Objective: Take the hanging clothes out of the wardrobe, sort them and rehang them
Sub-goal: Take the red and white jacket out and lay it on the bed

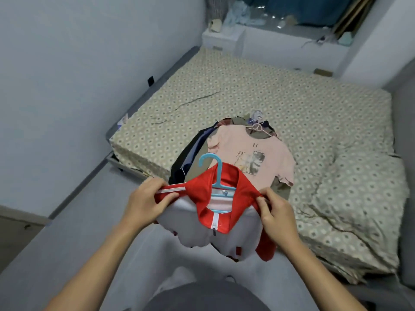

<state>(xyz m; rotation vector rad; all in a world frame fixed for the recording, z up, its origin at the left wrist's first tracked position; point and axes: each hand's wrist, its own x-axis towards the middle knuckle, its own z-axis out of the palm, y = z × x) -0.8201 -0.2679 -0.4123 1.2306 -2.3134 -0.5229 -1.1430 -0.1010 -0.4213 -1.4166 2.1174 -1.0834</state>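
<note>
A red and white garment (208, 221) hangs on a light blue plastic hanger (215, 176), held up in front of me over the floor. My left hand (146, 200) grips its left shoulder by the red and white striped edge. Its right shoulder is pinched by my right hand (276, 212). Behind it, on the bed, lies a pile of clothes topped by a pink T-shirt with a cat print (251, 153) on a pale hanger (258, 124). Dark and olive garments (190, 158) show under the pink shirt.
The bed (224, 97) has a patterned beige cover, with a rumpled quilt (350, 198) of the same pattern at its right. White walls stand to the left. A white ledge (269, 43) with small items runs behind the bed. Grey floor (78, 221) lies at my left.
</note>
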